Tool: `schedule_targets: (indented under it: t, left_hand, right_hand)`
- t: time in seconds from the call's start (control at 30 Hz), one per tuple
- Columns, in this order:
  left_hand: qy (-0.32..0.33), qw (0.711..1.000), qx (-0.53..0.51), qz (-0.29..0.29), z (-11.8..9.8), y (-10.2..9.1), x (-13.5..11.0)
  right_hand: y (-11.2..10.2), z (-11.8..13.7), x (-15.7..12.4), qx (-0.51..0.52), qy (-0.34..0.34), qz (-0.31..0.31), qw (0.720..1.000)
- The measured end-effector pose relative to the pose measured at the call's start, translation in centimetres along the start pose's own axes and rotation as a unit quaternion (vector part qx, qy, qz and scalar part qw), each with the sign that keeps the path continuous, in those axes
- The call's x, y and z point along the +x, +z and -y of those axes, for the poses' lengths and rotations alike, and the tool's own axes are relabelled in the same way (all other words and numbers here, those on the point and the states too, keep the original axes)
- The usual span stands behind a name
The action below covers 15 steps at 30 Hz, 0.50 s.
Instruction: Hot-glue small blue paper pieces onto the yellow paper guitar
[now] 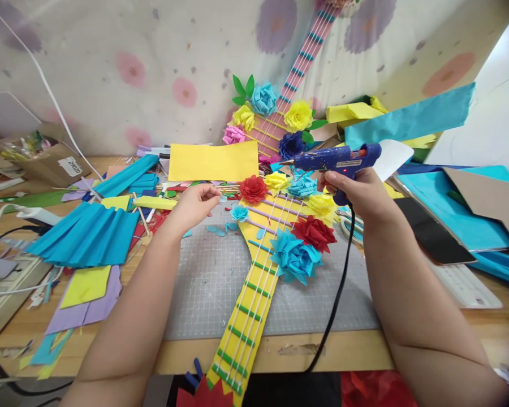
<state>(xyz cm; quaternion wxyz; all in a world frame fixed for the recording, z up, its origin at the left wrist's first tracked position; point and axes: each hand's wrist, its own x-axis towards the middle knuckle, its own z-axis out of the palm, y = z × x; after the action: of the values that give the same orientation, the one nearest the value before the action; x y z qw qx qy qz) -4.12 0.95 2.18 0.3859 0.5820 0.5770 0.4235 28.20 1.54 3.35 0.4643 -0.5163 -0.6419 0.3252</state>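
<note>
My right hand [358, 189] grips a blue hot glue gun [343, 157] by its handle, the nozzle pointing left above the paper flowers. A small red light glows on the gun, and its black cord [338, 299] hangs down to the table edge. My left hand [197, 206] has its fingertips pinched together just left of a red paper flower [253, 189]; what they hold, if anything, is too small to name. Between my arms lies a yellow paper guitar [248, 294] with white strings, green frets and several paper flowers, among them a large blue flower [297, 257].
A grey cutting mat [207, 288] lies under the guitar. Against the wall leans a pink guitar [294, 73]. Pleated blue paper [89, 234] and scraps cover the left side. Right are a black phone [432, 230] and scissors [348, 228]. A cardboard box [53, 161] stands back left.
</note>
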Motion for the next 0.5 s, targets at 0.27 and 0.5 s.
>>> schedule_targets:
  t: [0.27, 0.5]
  left_hand:
    - [0.042, 0.998, -0.049, -0.028, -1.0, 1.3, -0.5]
    - [0.053, 0.99, -0.095, -0.094, -1.3, 1.9, -0.7]
  right_hand:
    - [-2.1, 0.3, -1.7, 0.001, -0.016, 0.01, 1.0]
    - [-2.8, -4.2, -5.5, 0.012, 0.07, -0.239, 0.968]
